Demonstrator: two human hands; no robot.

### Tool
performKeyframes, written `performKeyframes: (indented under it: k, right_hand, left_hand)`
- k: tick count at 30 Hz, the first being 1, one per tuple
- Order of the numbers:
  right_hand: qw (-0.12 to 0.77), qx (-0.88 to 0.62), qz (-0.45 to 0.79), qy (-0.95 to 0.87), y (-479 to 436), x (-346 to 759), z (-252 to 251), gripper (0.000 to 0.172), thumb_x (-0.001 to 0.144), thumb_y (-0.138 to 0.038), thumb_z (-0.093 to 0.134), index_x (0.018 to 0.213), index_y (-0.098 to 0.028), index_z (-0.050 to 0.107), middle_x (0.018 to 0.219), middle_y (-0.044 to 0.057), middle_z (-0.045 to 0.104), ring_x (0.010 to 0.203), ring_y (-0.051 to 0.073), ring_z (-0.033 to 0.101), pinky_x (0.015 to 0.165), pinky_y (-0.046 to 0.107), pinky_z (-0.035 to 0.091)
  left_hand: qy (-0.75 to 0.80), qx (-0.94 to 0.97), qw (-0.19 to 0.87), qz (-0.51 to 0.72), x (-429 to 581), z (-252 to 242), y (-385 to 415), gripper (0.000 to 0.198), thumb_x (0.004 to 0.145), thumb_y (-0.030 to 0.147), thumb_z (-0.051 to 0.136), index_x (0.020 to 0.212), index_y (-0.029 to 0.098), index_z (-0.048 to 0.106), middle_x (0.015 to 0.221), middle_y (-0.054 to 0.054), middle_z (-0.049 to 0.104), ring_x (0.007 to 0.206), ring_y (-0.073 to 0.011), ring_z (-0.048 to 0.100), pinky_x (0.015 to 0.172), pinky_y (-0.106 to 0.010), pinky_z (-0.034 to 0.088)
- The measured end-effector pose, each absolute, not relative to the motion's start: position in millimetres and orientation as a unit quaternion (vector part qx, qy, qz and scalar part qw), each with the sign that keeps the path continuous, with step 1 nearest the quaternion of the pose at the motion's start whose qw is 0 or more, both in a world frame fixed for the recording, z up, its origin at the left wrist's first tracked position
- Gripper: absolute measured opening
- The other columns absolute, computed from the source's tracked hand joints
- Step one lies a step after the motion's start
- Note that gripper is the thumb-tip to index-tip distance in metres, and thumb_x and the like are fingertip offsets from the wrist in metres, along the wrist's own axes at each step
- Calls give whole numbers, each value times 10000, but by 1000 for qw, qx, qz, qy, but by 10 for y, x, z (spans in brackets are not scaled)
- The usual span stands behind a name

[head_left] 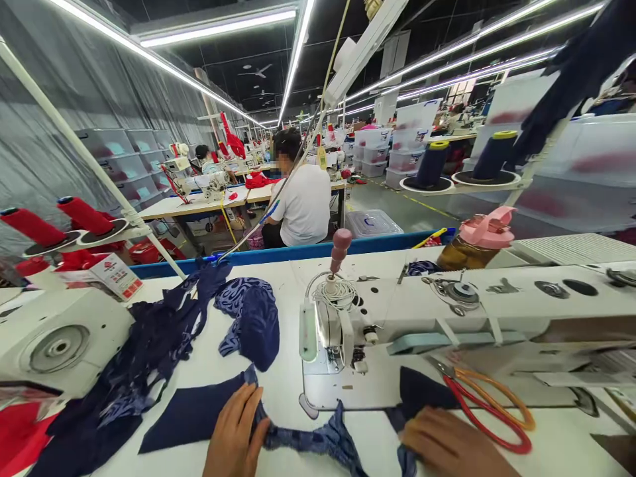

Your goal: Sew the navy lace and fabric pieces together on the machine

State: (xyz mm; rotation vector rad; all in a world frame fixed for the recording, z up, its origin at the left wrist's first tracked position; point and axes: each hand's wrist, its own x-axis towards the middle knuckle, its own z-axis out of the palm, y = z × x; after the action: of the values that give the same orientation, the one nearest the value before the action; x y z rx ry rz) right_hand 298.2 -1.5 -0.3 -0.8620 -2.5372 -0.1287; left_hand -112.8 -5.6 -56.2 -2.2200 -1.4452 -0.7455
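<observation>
A navy bra band (311, 438) with a lacy middle lies across the table in front of me, its plain wing (191, 411) spread flat on the left. My left hand (234, 434) grips it near that wing, thumb and fingers around the cloth. At the other end, my right hand (450, 442) has its fingertips closed on the band, beside the other dark wing (424, 389). Between and beyond my hands stands a white sewing machine (342, 324), its needle area lit. Navy patterned bra cups (258, 321) rest left of the machine.
Red-and-orange-handled scissors (497, 404) lie by my right hand. A heap of navy pieces (149, 344) covers the left side near another machine head (64, 338). A pink-lidded bottle (479, 238) stands behind the machine. A person in white (305, 205) sits ahead.
</observation>
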Motion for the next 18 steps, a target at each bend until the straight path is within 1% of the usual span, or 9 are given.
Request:
performKeyframes:
  k: [2, 4, 6, 8, 11, 13, 15, 16, 18]
  right_hand:
    - [215, -377, -156, -888, 75, 3205, 147, 441, 846, 4, 395, 1143, -218, 634, 984, 50, 713, 897, 206, 653, 840, 323, 485]
    - [205, -472, -250, -821, 132, 3232, 234, 450, 812, 29, 386, 1117, -168, 653, 987, 106, 706, 913, 268, 639, 828, 398, 477]
    - [212, -538, -287, -764, 149, 3063, 251, 426, 792, 34, 387, 1081, -120, 658, 982, 157, 691, 911, 315, 616, 815, 456, 465]
    - [253, -527, -247, -773, 132, 2776, 214, 451, 787, 41, 390, 1123, -127, 640, 1046, 151, 681, 971, 308, 595, 884, 466, 445]
    - [287, -444, -94, -844, 98, 2361, 125, 420, 835, 11, 418, 1161, -179, 605, 1115, 93, 656, 1006, 242, 580, 958, 400, 414]
    - [255, -425, -22, -868, 120, 2189, 73, 301, 876, -33, 453, 1078, -196, 605, 1028, 62, 654, 920, 214, 586, 914, 361, 427]
    - [204, -438, -4, -875, 202, 2097, 30, 197, 889, -70, 513, 1009, -202, 597, 922, 40, 650, 851, 210, 593, 839, 335, 443]
    - [175, -445, -4, -878, 262, 2065, 9, 181, 879, -80, 548, 1003, -204, 593, 872, 30, 648, 816, 211, 600, 786, 320, 447]
    - [112, -451, 1, -885, 405, 2004, -36, 239, 846, -72, 592, 1041, -210, 591, 788, 7, 648, 733, 206, 610, 676, 293, 433]
  left_hand:
    - [-480, -815, 231, -227, -1056, -704, -83, 375, 971, 345, 516, 1290, 167, 599, 1259, -129, 670, 1159, -259, 643, 890, -359, 577]
    - [-445, -832, 249, -219, -804, -791, -79, 377, 962, 305, 516, 1306, 175, 597, 1274, -134, 663, 1172, -270, 636, 905, -379, 568]
    - [-416, -849, 240, -222, -479, -807, -46, 406, 948, 269, 514, 1340, 182, 576, 1273, -126, 668, 1161, -264, 642, 905, -377, 565]
    - [-403, -860, 214, -227, -200, -763, 10, 446, 938, 239, 504, 1375, 163, 540, 1291, -124, 661, 1163, -252, 642, 903, -362, 565]
    - [-407, -858, 186, -251, -4, -651, 120, 441, 955, 256, 479, 1363, 97, 526, 1300, -153, 651, 1180, -249, 631, 906, -351, 560]
    - [-408, -850, 191, -274, -3, -583, 196, 405, 982, 286, 447, 1309, 73, 555, 1265, -166, 666, 1164, -247, 637, 905, -354, 550]
    - [-399, -848, 209, -279, -46, -535, 258, 391, 1003, 314, 412, 1256, 74, 587, 1228, -159, 685, 1139, -245, 645, 912, -369, 527]
    - [-393, -851, 218, -271, -69, -520, 279, 385, 1005, 319, 406, 1242, 85, 600, 1220, -146, 692, 1130, -243, 646, 922, -378, 510]
    - [-384, -859, 233, -247, -106, -505, 299, 370, 996, 319, 427, 1237, 114, 617, 1221, -111, 700, 1126, -236, 639, 953, -393, 465]
